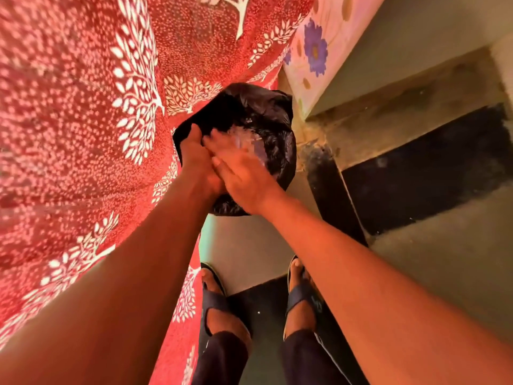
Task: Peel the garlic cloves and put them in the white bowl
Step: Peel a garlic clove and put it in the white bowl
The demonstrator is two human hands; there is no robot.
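Over black bag: blurred R-hand fingers

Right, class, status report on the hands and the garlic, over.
Left hand grips black plastic bag. Right hand open, blurred over bag. No garlic or bowl visible.

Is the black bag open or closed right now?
Open. The left hand grips the black bag at its rim, and the right hand brushes pale scraps into it.

Bare forearms here, no sleeves in sight and nothing on either wrist. Down below, dark trouser legs end at the ankles, and both feet wear dark navy open-toed sandals with broad straps.
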